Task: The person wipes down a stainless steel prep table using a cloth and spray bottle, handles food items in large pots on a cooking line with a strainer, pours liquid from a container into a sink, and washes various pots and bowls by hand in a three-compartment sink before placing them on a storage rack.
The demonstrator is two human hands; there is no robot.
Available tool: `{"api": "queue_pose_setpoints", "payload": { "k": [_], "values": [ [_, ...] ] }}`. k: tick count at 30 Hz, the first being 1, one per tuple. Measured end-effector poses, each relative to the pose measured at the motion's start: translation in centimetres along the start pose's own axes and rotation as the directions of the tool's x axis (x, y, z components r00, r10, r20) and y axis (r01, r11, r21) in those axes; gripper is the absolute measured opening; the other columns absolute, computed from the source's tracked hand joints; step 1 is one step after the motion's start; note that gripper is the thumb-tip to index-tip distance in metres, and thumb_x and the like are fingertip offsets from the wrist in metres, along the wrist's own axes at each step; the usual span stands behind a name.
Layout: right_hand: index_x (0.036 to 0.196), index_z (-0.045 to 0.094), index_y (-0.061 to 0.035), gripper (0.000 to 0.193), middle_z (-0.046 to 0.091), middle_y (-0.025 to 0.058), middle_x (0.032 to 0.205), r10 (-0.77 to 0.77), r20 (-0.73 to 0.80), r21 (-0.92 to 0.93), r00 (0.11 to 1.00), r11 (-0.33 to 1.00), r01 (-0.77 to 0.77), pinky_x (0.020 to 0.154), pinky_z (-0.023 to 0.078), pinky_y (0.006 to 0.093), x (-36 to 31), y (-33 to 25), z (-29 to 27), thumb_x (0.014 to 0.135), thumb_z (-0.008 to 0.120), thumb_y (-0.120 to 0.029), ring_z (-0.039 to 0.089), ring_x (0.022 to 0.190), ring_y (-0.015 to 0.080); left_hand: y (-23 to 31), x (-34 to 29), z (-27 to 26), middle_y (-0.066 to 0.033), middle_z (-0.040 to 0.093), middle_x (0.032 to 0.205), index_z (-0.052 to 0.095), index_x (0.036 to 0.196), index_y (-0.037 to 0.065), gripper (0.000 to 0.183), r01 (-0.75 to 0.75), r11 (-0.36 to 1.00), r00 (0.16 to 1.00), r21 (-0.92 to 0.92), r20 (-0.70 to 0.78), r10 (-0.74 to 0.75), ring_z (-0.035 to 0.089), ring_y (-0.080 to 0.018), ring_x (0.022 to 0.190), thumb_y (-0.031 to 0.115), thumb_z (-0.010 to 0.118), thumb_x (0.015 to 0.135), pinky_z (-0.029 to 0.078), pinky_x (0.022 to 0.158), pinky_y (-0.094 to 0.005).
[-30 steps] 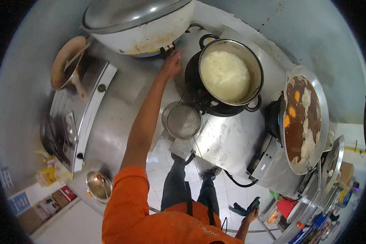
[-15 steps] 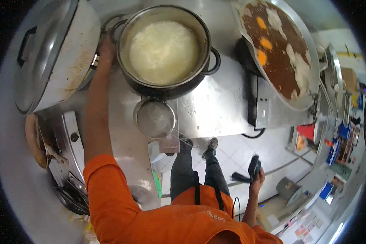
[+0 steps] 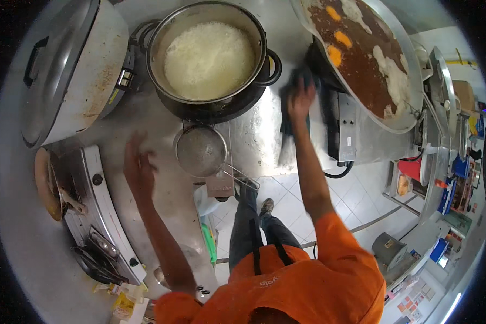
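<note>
My right hand (image 3: 301,102) is on a dark cloth (image 3: 287,121), which lies against the steel counter between the pot and the burner at the right; the hand is smeared by motion. Over the counter left of the round mesh strainer (image 3: 201,151), my left hand (image 3: 139,167) hangs empty with its fingers apart. A large dark-rimmed pot (image 3: 152,70) of pale, frothy liquid (image 3: 208,62) stands beyond the strainer. To the right is a wide pan (image 3: 362,116) of brown liquid, with orange pieces (image 3: 335,55) and pale pieces in it.
A lidded roaster (image 3: 100,86) stands at the far left, near a white gas stove (image 3: 100,178) with a dark pan (image 3: 92,264). A black burner unit (image 3: 340,129) sits under the wide pan. Below the counter's edge is a tiled floor (image 3: 294,189).
My right hand has come up from beside my body onto the counter with the dark cloth. My left hand has drawn back from behind the pot's left side toward me.
</note>
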State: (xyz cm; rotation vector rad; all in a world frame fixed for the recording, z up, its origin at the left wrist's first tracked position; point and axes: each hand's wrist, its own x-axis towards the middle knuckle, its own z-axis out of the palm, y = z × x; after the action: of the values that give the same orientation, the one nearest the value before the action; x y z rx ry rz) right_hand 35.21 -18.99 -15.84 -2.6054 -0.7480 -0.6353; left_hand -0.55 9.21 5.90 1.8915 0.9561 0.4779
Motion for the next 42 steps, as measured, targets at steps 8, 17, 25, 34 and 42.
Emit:
{"api": "queue_pose_setpoints", "payload": {
  "k": [8,17,25,34,42],
  "values": [
    [0.109,0.062,-0.0030,0.031,0.055,0.0231,0.120,-0.335,0.092,0.527,0.938,0.815,0.239,0.096,0.040,0.0492,4.9,-4.3,3.9,0.087,0.050,-0.021,0.051,0.110,0.0425,-5.0,-22.8,1.7,-0.0139,0.060,0.107,0.041,0.133,0.004,0.048,0.307,0.736,0.911,-0.603,-0.038,-0.411,0.055,-0.0096,0.065,0.008,0.055,0.087,0.047,0.046,-0.0203],
    [0.109,0.070,-0.0213,0.032,0.057,0.0115,0.127,-0.840,0.291,0.824,0.458,0.464,0.327,0.110,0.030,0.0454,-10.9,-9.3,-12.2,0.082,0.055,-0.011,0.047,0.124,0.0317,-5.1,-26.0,6.9,-0.0073,0.060,0.102,0.044,0.128,0.005,0.042,0.345,0.774,0.863,-0.531,-0.144,-0.484,0.052,-0.0074,0.066,-0.002,0.049,0.087,0.044,0.054,-0.0203],
    [0.100,0.070,-0.0105,0.025,0.056,0.0193,0.124,-0.477,0.336,0.639,0.812,0.749,0.176,0.102,0.038,0.0458,-8.5,-12.9,-6.3,0.078,0.059,-0.011,0.051,0.114,0.0396,-7.4,-29.5,6.0,-0.0070,0.061,0.102,0.045,0.127,0.005,0.039,0.365,0.784,0.849,-0.502,-0.167,-0.502,0.053,-0.0085,0.067,-0.001,0.046,0.089,0.044,0.055,-0.0202],
    [0.113,0.064,-0.0032,0.031,0.048,0.0264,0.131,0.294,0.322,0.383,0.900,0.829,-0.408,0.106,0.032,0.0469,-14.4,0.3,-14.4,0.086,0.052,-0.011,0.043,0.121,0.0433,-12.5,-35.0,5.9,-0.0060,0.063,0.098,0.051,0.123,0.006,0.033,0.499,0.761,0.770,-0.414,-0.191,-0.608,0.053,-0.0091,0.065,0.003,0.048,0.090,0.045,0.049,-0.0208],
    [0.105,0.070,-0.0153,0.036,0.058,0.0158,0.123,-0.400,0.470,0.728,0.787,0.679,-0.090,0.101,0.039,0.0473,-20.7,1.1,-17.8,0.074,0.058,0.000,0.051,0.119,0.0319,-9.6,-34.8,12.0,-0.0039,0.061,0.099,0.051,0.121,0.005,0.031,0.463,0.765,0.806,-0.448,-0.148,-0.574,0.052,-0.0103,0.069,0.007,0.049,0.090,0.041,0.053,-0.0219]
  ]
}}
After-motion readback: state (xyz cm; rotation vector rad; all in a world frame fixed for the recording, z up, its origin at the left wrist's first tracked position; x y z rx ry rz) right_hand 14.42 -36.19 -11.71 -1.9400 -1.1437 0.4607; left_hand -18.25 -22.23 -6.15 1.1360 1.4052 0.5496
